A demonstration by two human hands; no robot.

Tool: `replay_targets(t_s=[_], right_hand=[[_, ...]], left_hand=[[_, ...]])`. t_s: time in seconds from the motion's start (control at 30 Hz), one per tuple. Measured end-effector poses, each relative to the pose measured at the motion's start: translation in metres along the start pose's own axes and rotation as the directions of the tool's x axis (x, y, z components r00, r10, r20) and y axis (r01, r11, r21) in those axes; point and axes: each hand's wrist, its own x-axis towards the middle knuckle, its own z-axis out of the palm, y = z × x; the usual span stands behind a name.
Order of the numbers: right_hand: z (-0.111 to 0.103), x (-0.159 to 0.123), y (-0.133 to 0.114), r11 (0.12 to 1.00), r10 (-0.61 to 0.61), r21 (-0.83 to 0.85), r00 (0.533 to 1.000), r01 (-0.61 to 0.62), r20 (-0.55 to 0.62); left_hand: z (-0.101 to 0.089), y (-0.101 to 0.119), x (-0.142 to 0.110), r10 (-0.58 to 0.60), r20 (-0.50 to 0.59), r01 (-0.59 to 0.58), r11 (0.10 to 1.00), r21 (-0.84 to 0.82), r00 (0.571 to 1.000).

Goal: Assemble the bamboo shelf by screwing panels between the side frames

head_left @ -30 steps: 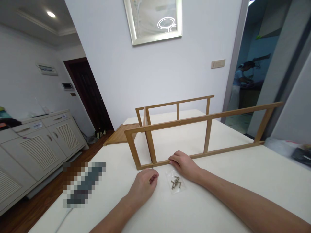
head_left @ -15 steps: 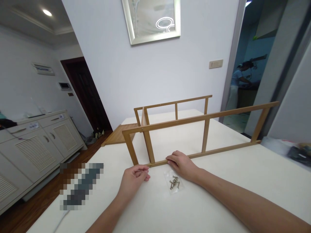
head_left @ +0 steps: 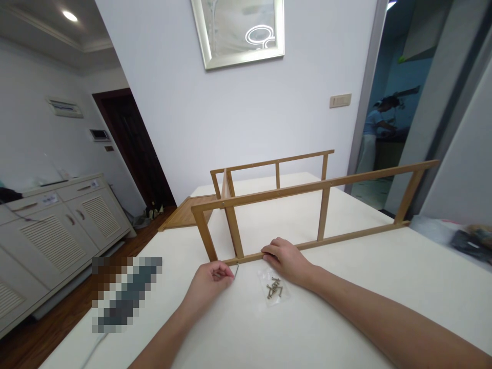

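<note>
A wooden rack frame (head_left: pixel 288 192) stands on its side on the white table (head_left: pixel 246 328), with two ladder-like sides joined by a crosspiece near the left end. My left hand (head_left: pixel 210 284) is closed in a pinch on a thin metal hex key (head_left: pixel 236 270). The key's tip meets a screw in the lower rail, by the left upright. My right hand (head_left: pixel 286 259) is closed over that same rail farther right. Just in front of it, a clear bag (head_left: pixel 282 298) with several screws (head_left: pixel 274 288) lies on the table.
A slatted wooden panel (head_left: pixel 186 212) lies at the table's left back edge. A blurred-out dark object (head_left: pixel 132 292) with a white cable is at left. Plastic-wrapped things (head_left: pixel 457 236) sit beyond the right edge. Another person (head_left: pixel 374 128) stands in the room beyond the doorway.
My left hand shifted left and back from the rail joint, then came to the screw again with the hex key now visible. My right hand stays on the rail. The view drifted slightly.
</note>
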Motion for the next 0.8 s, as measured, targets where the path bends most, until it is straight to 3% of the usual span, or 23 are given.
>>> replay_targets(t_s=[0.1,0.23,0.4,0.53,0.6,0.7,0.8], right_hand=[[0.0,0.0,0.0,1.0,-0.001,0.003,1.0,0.001,-0.005],[0.001,0.0,0.001,1.0,0.003,0.011,1.0,-0.003,-0.01],[0.001,0.0,0.001,1.0,0.013,0.026,1.0,-0.013,-0.003],[0.001,-0.001,0.001,1.0,0.012,0.027,1.0,-0.012,-0.002],[0.001,-0.001,0.001,1.0,0.009,0.024,1.0,-0.009,-0.001],[0.0,-0.001,0.001,1.0,0.005,0.023,1.0,-0.005,-0.003],[0.0,-0.001,0.001,1.0,0.003,0.018,1.0,-0.003,-0.004]], left_hand=[[-0.002,-0.001,-0.002,0.104,0.006,-0.103,0.972,0.213,0.995],[-0.006,0.002,-0.007,0.277,0.091,-0.288,0.849,0.443,0.956],[-0.008,0.011,-0.013,0.267,0.203,-0.33,0.638,0.696,0.942],[-0.006,0.016,-0.018,0.232,0.209,-0.302,0.521,0.798,0.95],[-0.005,0.016,-0.018,0.247,0.195,-0.304,0.549,0.779,0.949],[-0.003,0.016,-0.016,0.288,0.192,-0.344,0.709,0.615,0.938],[-0.001,0.016,-0.016,0.272,0.149,-0.31,0.839,0.447,0.951]])
